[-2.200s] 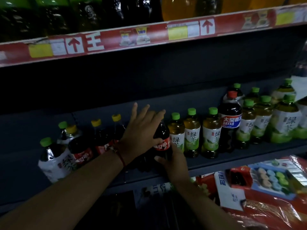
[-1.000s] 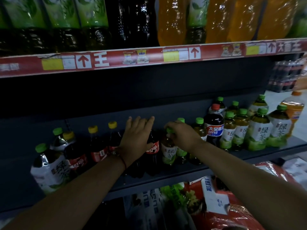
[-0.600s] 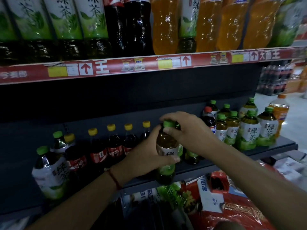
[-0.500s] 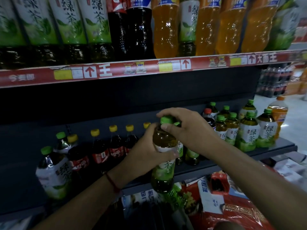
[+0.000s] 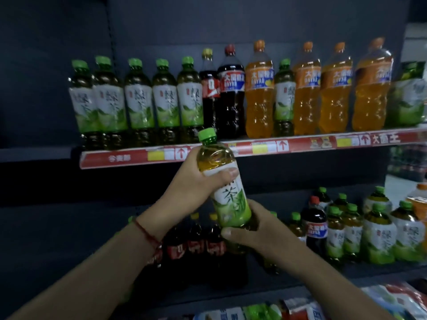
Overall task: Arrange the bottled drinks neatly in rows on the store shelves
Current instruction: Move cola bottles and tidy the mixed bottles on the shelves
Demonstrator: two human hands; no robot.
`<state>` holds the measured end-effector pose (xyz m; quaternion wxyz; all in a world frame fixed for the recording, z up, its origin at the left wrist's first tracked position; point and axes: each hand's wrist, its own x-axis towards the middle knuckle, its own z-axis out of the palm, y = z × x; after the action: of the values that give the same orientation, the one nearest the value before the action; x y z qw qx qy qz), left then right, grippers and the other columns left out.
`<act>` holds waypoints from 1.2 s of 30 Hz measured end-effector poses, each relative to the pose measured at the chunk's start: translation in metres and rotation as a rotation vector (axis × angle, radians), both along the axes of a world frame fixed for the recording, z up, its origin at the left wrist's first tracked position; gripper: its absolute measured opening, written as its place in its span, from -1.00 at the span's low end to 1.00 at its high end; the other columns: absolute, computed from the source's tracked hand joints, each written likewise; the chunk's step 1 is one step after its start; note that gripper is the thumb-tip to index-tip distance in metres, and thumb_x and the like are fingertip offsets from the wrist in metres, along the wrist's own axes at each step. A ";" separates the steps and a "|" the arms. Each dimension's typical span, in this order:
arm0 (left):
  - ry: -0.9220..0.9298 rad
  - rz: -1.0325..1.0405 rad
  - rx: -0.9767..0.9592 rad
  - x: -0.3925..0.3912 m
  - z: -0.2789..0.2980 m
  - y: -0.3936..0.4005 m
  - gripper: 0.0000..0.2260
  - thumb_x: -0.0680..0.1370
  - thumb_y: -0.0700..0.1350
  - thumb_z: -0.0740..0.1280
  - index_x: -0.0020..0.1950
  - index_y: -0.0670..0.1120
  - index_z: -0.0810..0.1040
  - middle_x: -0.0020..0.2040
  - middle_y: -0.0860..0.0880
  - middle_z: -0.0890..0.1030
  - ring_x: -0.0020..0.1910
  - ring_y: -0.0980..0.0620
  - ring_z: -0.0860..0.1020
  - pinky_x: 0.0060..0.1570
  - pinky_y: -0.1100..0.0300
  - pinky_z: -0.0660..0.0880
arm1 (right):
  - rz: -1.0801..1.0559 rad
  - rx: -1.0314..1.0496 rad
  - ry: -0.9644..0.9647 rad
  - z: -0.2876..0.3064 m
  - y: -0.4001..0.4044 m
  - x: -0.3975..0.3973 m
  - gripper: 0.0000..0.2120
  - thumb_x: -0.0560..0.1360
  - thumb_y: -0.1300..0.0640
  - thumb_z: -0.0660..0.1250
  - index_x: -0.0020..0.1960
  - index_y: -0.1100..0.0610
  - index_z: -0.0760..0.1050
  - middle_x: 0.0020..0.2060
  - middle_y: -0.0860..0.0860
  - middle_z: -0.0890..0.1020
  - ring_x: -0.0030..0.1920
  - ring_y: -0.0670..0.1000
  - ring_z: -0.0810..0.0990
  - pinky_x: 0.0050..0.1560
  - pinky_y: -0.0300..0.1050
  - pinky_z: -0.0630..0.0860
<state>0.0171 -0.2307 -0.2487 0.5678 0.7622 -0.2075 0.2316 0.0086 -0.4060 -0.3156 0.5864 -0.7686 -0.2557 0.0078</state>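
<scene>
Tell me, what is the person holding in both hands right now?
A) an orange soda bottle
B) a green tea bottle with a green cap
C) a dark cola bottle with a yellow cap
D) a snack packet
B: the left hand and right hand both grip a green tea bottle with a green cap, lifted in front of the shelves.

1. Hands: two, the left hand (image 5: 191,181) and the right hand (image 5: 251,229), both around one green tea bottle (image 5: 223,181).
2. Upper shelf (image 5: 254,148), green tea bottles with green caps: six, five in a row at the left (image 5: 138,100) and one among the orange ones (image 5: 284,98).
3. Upper shelf, orange drink bottles (image 5: 258,88): four.
4. Upper shelf, dark cola bottles (image 5: 231,88): two.
5. Lower shelf: the bottles overlap, so I cannot count them exactly.
</scene>
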 end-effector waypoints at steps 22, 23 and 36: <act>-0.568 0.895 1.293 0.118 0.258 0.015 0.05 0.37 0.52 0.22 0.61 -0.11 -0.04 0.37 -0.14 0.45 0.31 -0.13 0.43 0.33 -0.10 0.35 | -0.150 0.224 -0.181 0.153 0.006 0.083 -0.61 0.32 -0.04 0.58 0.10 -0.02 0.59 -0.06 -0.13 0.71 -0.03 -0.13 0.67 -0.03 -0.19 0.59; -0.512 0.898 1.297 0.129 0.264 0.014 0.09 0.34 0.53 0.25 0.61 -0.10 -0.07 0.37 -0.14 0.47 0.31 -0.14 0.44 0.35 -0.12 0.32 | -0.152 0.226 -0.181 0.157 0.005 0.088 -0.61 0.32 -0.04 0.58 0.11 -0.01 0.60 -0.06 -0.13 0.71 -0.02 -0.12 0.67 0.01 -0.15 0.60; -0.093 0.582 1.085 0.161 0.273 0.020 -0.13 0.26 0.23 0.58 0.40 0.02 0.22 0.15 -0.04 0.55 0.03 -0.04 0.54 0.06 -0.08 0.55 | -0.175 0.213 -0.184 0.155 0.000 0.120 -0.61 0.31 -0.04 0.60 0.09 -0.02 0.61 -0.07 -0.13 0.71 -0.01 -0.13 0.67 0.03 -0.15 0.61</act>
<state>0.1781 -0.2107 0.0247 0.0032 0.9568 -0.1038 0.2716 0.1283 -0.4065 -0.1610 0.6374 -0.7187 -0.2398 -0.1407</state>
